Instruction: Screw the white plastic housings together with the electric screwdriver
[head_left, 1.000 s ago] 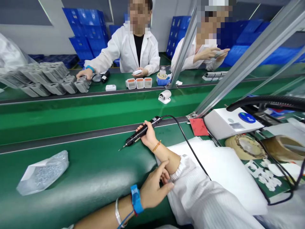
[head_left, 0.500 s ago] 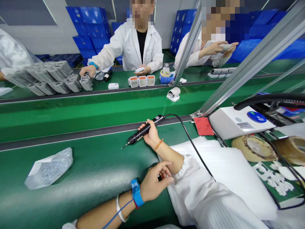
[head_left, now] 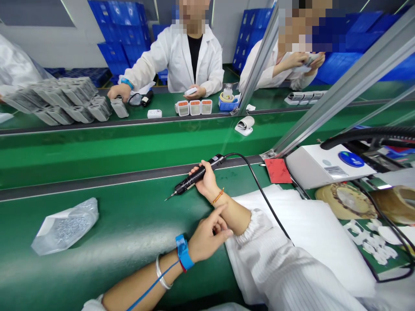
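Observation:
My right hand is wrapped around a black electric screwdriver, whose thin bit points down and left above the green worktop. A black cable runs from its rear end back past my right sleeve. Close to my right forearm is my left hand, holding nothing, with the index finger stretched out and the other fingers loosely curled. It wears a blue wrist strap with a cord. At the left lies a clear plastic bag of small screws.
White foam sheets lie under my right arm. Right of them are a red square, a white box, tape rolls and white cut pieces. Beyond, a green conveyor belt carries a white cuffed device; co-workers handle devices across it.
My left hand has moved slightly up and left, its index finger straightening. The cuffed device on the belt has shifted right. My right hand keeps the screwdriver in nearly the same place.

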{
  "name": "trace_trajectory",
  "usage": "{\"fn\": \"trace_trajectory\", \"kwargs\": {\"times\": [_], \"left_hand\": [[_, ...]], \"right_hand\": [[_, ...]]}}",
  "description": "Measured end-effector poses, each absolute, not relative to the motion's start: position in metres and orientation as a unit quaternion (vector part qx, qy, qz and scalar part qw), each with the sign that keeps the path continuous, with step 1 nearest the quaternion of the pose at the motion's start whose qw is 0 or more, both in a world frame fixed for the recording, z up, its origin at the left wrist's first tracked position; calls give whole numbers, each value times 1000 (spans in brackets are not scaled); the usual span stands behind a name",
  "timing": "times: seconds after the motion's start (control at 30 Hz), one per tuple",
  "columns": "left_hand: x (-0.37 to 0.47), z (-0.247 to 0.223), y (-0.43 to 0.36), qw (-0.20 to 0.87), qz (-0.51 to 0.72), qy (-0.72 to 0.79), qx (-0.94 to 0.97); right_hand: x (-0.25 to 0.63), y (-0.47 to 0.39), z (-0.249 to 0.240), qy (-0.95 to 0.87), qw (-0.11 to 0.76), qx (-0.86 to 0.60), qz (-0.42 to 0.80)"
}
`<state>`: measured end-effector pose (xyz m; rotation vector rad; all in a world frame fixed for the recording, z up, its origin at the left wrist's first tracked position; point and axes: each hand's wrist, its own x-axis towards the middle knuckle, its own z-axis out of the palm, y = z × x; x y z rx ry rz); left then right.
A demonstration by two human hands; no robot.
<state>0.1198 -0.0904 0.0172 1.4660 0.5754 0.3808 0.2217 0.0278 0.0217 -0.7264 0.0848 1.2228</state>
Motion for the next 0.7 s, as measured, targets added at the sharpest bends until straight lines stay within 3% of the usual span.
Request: {"fn": "trace_trajectory", "kwargs": {"times": [0.13,0.3,0.47,0.6,0.7], "left_hand": [[118,18,-90,684,128,219,684],[119,19,-86,691,181,256,652],[120,21,-85,720,96,217,652],[121,20,-84,703,163,253,644],[121,19,-82,722,137,235,636]], "right_hand": [[222,27,22,39,754,-336,564],[222,28,21,33,754,-334,565],[222,27,22,33,753,-334,566],[223,27,21,33,753,-337,564],[223,27,21,28,752,-335,567]]}}
